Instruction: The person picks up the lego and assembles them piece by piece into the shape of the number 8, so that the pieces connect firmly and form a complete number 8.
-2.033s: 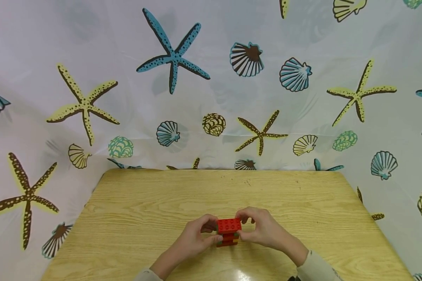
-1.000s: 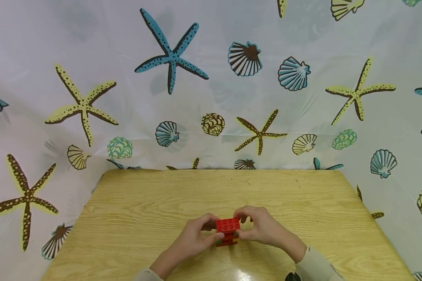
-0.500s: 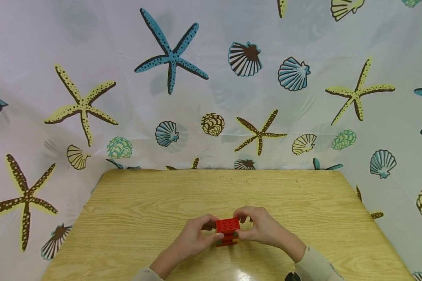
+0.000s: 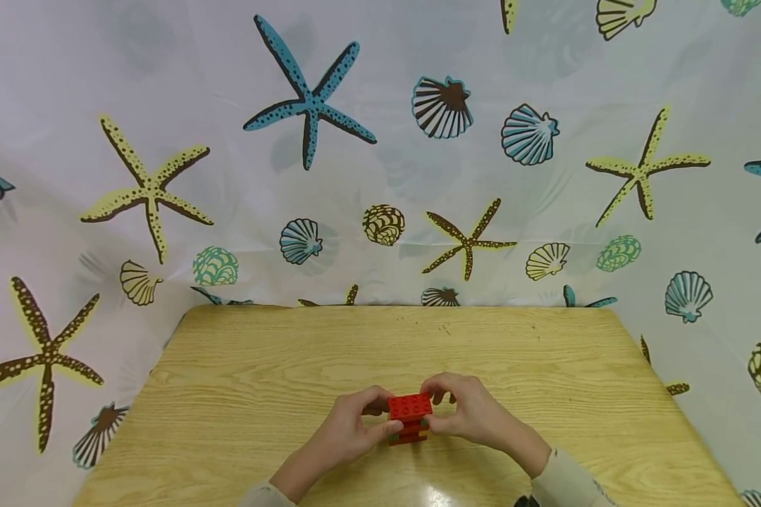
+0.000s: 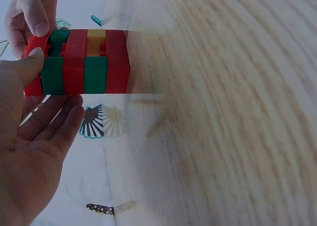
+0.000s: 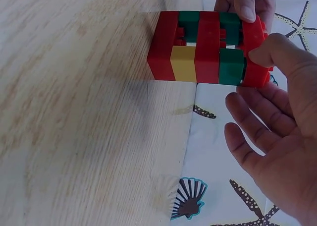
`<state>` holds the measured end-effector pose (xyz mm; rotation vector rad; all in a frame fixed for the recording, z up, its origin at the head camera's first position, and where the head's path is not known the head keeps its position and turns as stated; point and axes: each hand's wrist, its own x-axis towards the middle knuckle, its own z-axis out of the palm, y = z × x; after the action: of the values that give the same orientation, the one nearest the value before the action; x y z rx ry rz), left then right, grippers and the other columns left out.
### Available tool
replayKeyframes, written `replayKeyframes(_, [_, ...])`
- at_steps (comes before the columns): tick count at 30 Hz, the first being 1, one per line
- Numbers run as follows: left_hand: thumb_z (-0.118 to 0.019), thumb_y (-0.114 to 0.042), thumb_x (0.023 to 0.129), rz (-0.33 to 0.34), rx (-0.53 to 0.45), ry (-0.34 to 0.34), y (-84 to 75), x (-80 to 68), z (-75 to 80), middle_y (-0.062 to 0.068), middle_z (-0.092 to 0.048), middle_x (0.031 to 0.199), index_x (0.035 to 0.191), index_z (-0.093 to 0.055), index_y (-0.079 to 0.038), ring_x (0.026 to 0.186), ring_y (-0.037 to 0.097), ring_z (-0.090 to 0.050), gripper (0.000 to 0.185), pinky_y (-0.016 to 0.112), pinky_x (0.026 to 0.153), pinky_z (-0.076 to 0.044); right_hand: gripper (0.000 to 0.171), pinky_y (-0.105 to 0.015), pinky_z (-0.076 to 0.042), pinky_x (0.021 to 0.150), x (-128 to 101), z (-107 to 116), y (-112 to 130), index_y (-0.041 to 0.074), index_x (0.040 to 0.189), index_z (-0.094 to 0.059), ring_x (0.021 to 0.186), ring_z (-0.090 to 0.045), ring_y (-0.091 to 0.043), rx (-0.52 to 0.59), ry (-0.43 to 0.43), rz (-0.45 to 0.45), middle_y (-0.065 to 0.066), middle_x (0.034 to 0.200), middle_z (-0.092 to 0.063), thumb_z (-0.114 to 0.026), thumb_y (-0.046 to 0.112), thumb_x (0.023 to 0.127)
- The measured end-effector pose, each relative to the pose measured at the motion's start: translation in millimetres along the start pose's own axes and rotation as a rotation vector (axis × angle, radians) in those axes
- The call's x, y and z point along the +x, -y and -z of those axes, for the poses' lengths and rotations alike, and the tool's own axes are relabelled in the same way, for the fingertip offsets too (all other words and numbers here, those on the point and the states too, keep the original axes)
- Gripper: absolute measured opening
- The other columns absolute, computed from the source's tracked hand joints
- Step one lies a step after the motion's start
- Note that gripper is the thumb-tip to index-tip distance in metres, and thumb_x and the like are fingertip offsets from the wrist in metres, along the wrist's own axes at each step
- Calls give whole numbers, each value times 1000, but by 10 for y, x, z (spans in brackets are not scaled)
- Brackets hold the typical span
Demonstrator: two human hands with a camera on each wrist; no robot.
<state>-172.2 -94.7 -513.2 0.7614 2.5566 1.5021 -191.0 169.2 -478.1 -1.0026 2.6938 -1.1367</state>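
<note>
A small stack of red, green and yellow bricks [image 4: 409,421] stands on the wooden table [image 4: 260,366] near its front edge. Its top layer is a red brick [image 4: 410,405]. My left hand [image 4: 383,415] pinches that top brick from the left, thumb on the near side and a finger curled behind. My right hand [image 4: 432,412] pinches it from the right in the same way. In the left wrist view the left thumb [image 5: 30,62] presses on the stack [image 5: 84,62]. In the right wrist view the right thumb [image 6: 275,50] lies on the red top brick [image 6: 255,47].
A white curtain printed with starfish and shells [image 4: 165,105] hangs behind and around the table. Bare wood lies to the left, right and far side of the stack. A glare spot [image 4: 434,493] sits at the front edge.
</note>
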Motion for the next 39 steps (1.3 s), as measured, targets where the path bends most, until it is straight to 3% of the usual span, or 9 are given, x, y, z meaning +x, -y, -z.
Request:
replayKeyframes(19, [-79, -37, 95, -24, 43, -7, 60, 17, 0, -5, -79, 112, 117, -73, -20, 108, 19, -75, 28, 46, 97, -61, 28, -35, -56, 76, -16, -33, -64, 12, 116, -71, 90, -69, -22, 27, -7, 31, 1, 105, -76, -80, 16, 90])
replayKeyframes(25, [-80, -35, 95, -29, 53, -15, 69, 17, -12, -3, -79, 111, 117, -73, -18, 106, 18, -75, 28, 43, 97, -61, 30, -36, -57, 77, -21, -38, -67, 13, 117, -71, 90, -71, -24, 26, -8, 23, 1, 105, -76, -81, 15, 89])
replayKeyframes(32, [-79, -29, 96, -57, -2, -15, 82, -17, -47, 6, -78, 115, 119, -68, -12, 105, 22, -76, 31, 38, 94, -62, 30, -35, -57, 77, -36, -72, -46, 16, 116, -70, 91, -70, -26, 41, -30, 0, 4, 106, -75, -81, 14, 88])
replayKeyframes(39, [-83, -21, 93, -75, 12, -20, 132, -55, -62, 6, -78, 118, 129, -67, -14, 107, 20, -75, 39, 38, 93, -62, 34, -35, -57, 76, -69, -128, -87, 17, 119, -69, 90, -70, -26, 58, -57, 25, 6, 104, -74, -82, 14, 88])
